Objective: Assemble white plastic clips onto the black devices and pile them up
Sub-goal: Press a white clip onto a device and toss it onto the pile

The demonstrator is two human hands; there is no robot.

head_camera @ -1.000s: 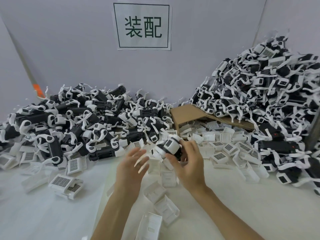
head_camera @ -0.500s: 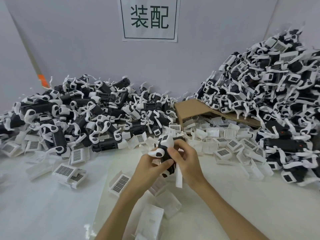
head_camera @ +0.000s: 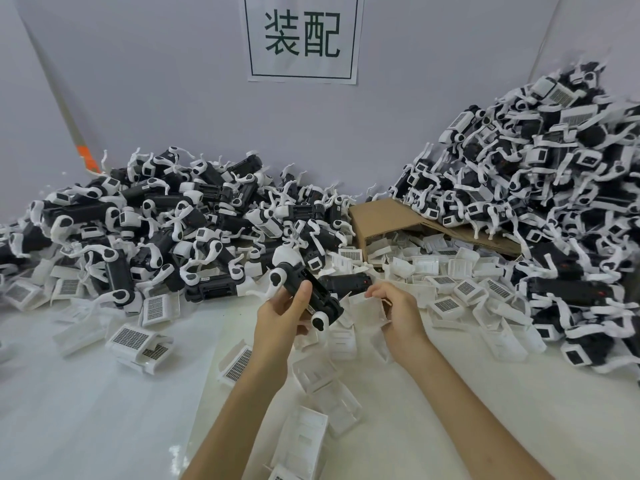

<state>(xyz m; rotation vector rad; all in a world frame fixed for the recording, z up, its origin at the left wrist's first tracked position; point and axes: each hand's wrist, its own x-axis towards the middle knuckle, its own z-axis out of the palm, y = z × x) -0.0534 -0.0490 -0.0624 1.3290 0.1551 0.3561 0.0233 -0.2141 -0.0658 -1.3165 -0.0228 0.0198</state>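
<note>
My left hand (head_camera: 282,315) grips a black device (head_camera: 304,289) with white rounded ends, held tilted above the table's middle. My right hand (head_camera: 398,311) pinches a white plastic clip (head_camera: 365,308) just right of the device, a small gap between them. Loose white clips (head_camera: 325,372) lie scattered under and in front of both hands. A big pile of black devices (head_camera: 166,233) fills the left back. A taller pile of devices with white clips (head_camera: 554,188) rises at the right.
A brown cardboard sheet (head_camera: 384,216) lies at the back centre, partly under the right pile, with white clips (head_camera: 450,271) heaped in front of it. A paper sign (head_camera: 301,38) hangs on the grey wall. The white table (head_camera: 86,410) runs toward me.
Both hands held the device together half a second ago. Now the left alone grips it, and the right has moved off to the right with a white clip pinched in its fingers.
</note>
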